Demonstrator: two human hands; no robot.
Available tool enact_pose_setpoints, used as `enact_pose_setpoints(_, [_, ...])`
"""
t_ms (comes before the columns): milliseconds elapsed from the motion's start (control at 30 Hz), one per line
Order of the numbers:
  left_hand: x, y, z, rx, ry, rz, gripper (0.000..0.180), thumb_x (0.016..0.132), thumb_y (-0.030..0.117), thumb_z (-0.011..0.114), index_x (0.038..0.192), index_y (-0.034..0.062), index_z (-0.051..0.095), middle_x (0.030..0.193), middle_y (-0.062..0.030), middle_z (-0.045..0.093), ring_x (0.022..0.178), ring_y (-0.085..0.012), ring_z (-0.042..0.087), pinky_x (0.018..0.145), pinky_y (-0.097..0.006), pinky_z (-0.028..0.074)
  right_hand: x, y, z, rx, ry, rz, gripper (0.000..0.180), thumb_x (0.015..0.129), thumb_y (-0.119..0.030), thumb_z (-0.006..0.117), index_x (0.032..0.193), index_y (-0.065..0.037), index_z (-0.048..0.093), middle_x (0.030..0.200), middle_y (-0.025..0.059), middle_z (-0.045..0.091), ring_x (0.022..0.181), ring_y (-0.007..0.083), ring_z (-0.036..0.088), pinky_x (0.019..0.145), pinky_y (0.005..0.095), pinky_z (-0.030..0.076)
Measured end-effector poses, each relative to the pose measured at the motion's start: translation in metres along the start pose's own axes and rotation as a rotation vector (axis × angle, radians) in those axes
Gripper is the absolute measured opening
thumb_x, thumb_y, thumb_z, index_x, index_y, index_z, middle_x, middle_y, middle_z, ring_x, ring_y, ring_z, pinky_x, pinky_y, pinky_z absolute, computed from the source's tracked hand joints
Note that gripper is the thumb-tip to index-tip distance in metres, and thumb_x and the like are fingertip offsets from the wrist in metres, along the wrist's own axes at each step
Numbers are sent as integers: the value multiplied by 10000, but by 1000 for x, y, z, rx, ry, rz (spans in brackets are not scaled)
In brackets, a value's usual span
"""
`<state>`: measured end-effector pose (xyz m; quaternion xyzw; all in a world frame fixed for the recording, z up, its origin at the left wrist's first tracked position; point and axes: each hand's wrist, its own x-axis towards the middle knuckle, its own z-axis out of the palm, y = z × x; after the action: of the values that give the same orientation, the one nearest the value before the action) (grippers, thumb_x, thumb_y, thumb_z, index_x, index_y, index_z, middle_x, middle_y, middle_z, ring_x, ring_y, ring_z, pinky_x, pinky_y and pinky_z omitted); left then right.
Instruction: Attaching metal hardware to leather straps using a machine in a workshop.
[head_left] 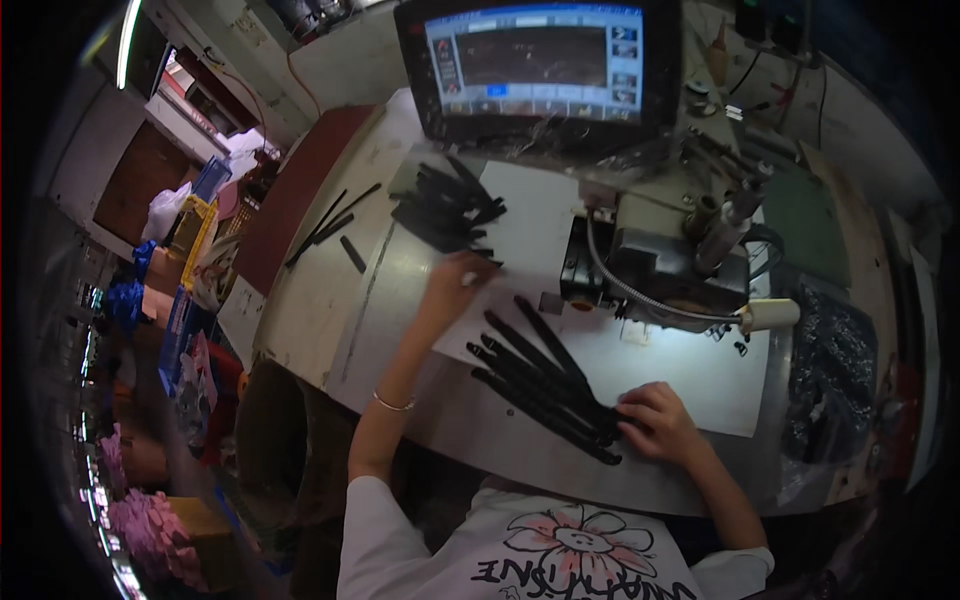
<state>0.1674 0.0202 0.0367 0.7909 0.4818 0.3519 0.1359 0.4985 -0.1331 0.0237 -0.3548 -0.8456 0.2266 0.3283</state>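
Cluttered workshop desk [420,400]: right hand [655,420] pinching fanned flat black fabric straps [540,385]; left hand [455,285] reaching out, grip unclear. Risk: straps sliding askew, fingers straying near grey sewing machine head [660,270].

Black-framed blue-grey screen [537,62] atop the table

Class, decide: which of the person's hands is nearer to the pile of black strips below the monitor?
Left. The left hand lies just below the pile of black strips; the right hand rests farther off, on the fanned strips.
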Motion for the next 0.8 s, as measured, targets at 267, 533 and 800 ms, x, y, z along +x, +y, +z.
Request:
enact_pose_setpoints(267, [14, -110, -58, 413, -209, 49, 214, 612, 49, 726, 783, 108, 611, 847, -33, 568, 821, -234, 550, 769, -358, 430, -11, 4, 14, 144, 20, 92, 215, 713, -130, 673, 914, -62, 642, 904, 81, 592, 841, 243, 549, 758, 332, 442])
enact_pose_setpoints(533, [13, -80, -44, 310, -62, 207, 252, 693, -32, 604, 904, 92, 545, 743, -75, 579, 773, -286, 569, 761, -378, 444, 9, -18, 49, -166, -85, -71, 487, 757, -225, 624, 1187, -32, 501, 1279, 163, 435, 1143, 312, 442, 960, 406, 355])
enact_pose_setpoints(800, [-22, 63, 16, 202, -220, 329, 165, 794, 119, 550, 949, 91, 599, 804, -95, 521, 762, -288, 511, 660, -379, 416, 4, -17, 35, -77, 75, -100, 374, 731, -138, 645, 1076, -27, 555, 1148, 131, 520, 1041, 298, 502, 871, 382, 428])
